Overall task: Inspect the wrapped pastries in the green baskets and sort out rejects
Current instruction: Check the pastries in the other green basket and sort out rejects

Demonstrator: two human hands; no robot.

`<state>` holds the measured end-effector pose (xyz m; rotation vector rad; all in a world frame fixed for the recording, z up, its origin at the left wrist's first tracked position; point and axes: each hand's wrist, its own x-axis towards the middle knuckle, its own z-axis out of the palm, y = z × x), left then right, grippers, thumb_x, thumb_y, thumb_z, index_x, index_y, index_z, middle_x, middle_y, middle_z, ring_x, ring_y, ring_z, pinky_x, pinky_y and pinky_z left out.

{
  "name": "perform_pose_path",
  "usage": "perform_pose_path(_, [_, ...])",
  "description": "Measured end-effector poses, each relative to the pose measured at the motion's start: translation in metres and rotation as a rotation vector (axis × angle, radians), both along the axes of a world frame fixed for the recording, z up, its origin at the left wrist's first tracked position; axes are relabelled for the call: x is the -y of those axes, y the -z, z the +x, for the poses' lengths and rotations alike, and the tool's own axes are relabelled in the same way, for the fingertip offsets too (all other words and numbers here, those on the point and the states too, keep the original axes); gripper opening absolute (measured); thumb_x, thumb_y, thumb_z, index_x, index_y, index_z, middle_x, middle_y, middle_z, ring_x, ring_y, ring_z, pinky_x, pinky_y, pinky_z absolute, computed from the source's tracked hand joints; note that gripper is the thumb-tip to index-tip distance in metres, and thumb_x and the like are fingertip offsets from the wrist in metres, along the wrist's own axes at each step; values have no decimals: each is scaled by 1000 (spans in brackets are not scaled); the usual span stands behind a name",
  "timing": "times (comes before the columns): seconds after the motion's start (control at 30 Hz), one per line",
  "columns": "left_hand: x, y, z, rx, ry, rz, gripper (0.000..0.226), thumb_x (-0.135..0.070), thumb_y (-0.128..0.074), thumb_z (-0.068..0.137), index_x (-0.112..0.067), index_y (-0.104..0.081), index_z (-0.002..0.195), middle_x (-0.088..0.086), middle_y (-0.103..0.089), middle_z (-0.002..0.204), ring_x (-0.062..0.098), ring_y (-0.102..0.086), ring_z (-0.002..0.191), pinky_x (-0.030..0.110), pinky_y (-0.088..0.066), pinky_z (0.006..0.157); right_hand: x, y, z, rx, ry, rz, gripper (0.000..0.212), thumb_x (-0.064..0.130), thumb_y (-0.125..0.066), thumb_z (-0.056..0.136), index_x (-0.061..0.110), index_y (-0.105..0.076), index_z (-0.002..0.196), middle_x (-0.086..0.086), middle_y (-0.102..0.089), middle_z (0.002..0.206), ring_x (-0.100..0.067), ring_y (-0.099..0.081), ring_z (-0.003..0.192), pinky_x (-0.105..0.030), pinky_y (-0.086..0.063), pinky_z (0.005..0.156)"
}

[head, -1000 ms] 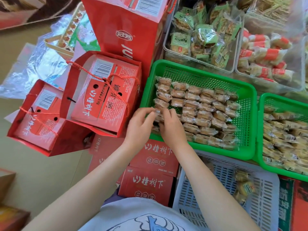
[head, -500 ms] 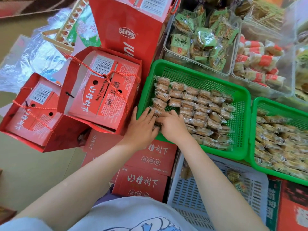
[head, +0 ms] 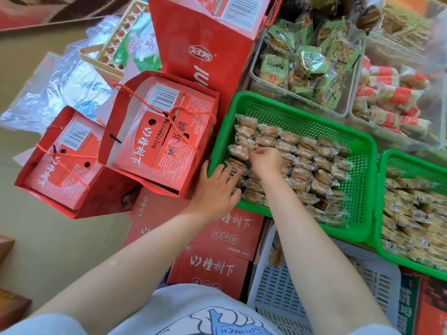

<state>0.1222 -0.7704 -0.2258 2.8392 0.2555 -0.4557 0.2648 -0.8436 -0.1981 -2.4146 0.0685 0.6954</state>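
- Left hand [head: 215, 187]: laid flat over the near left corner of the nearer green basket [head: 362, 170], fingers straight and spread, tips touching the wrapped pastries [head: 302, 163] at that corner; nothing gripped.
- Right hand [head: 266, 160]: inside the same basket, fingers curled, pinching at a packet in the left rows; which packet cannot be told.
- Pastries packed in rows running from the basket's far left corner toward its near right; each packet's long axis lying across its row.
- Second green basket [head: 387, 165] just beside on the right, also filled with wrapped pastries.
- White basket [head: 278, 298] below, under the right forearm.
- Red gift bags [head: 157, 141] standing left of the basket.
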Motion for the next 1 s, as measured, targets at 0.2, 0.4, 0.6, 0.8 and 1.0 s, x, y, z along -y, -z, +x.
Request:
perform_pose_path(0.2, [-1,-6,0,-33,8,29,59,-50,-18,105,-25,-27,157,4,-30,162,22,-13,153,60,9,119,30,-53,-12,-291,316,685,14,13,-53,97,14,-66,90,-5,-65,98,-21,-60,94,-33,-47,70])
perform_pose_path(0.4, [5,-73,-19,245,-370,-893,83,-55,-64,85,-37,-23,155,-10,-37,157,8,-28,147,39,-21,123,73,-116,-57,-521,518,1109,28,12,-37,103,8,-64,100,-6,-72,83,-18,-66,76,-29,-55,68])
perform_pose_path(0.6, [9,-157,-45,440,-501,-1494,47,-24,-74,86,-28,-61,130,4,-70,122,22,-68,112,35,-58,86,89,-141,-110,-590,560,1109,31,18,-39,104,6,-66,107,-12,-72,93,-20,-69,81,-30,-57,77])
perform_pose_path(0.8, [15,-182,-56,320,-641,-1528,42,-38,-63,84,-21,-67,122,8,-76,107,24,-74,96,28,-59,66,97,-162,-143,-213,395,996,47,46,-48,97,8,-59,121,-8,-71,107,-21,-67,95,-36,-54,78])
perform_pose_path(1.0, [35,-194,-62,282,-694,-1621,31,-28,-48,103,-14,-69,121,11,-76,102,22,-74,85,25,-57,58,105,-180,-159,-56,415,1055,28,36,-56,90,14,-69,101,-3,-72,86,-14,-67,78,-27,-55,65])
